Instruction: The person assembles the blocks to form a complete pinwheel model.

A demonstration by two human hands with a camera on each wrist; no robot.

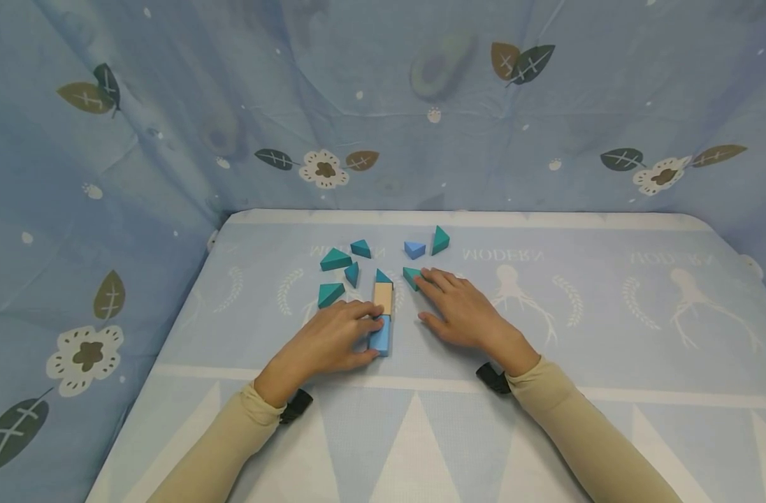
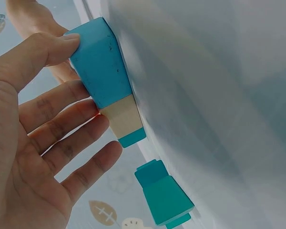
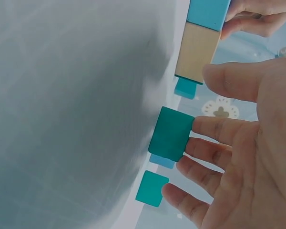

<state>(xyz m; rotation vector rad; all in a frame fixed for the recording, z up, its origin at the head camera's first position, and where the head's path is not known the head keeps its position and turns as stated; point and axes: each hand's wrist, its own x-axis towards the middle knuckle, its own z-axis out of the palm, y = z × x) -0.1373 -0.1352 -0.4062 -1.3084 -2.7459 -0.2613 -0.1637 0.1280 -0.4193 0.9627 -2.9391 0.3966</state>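
left hand [image 1: 329,335] is touching a lined-up row on the worktop [image 1: 660,349]: blue block [image 1: 379,340] is lying nearest, wood block [image 1: 384,293] beyond it, teal triangle [image 1: 382,276] capping the far end. three pieces are looking placed, probably; seven are sitting outside the row: green triangle [image 1: 410,277] just right, loose wedges [image 1: 335,259] farther back, left and right. left thumb is resting at the blue block's near end, fingers spreading apart, not clamping; right hand [image 1: 461,311] is reaching in, fingers apart, fingertips touching the green triangle.
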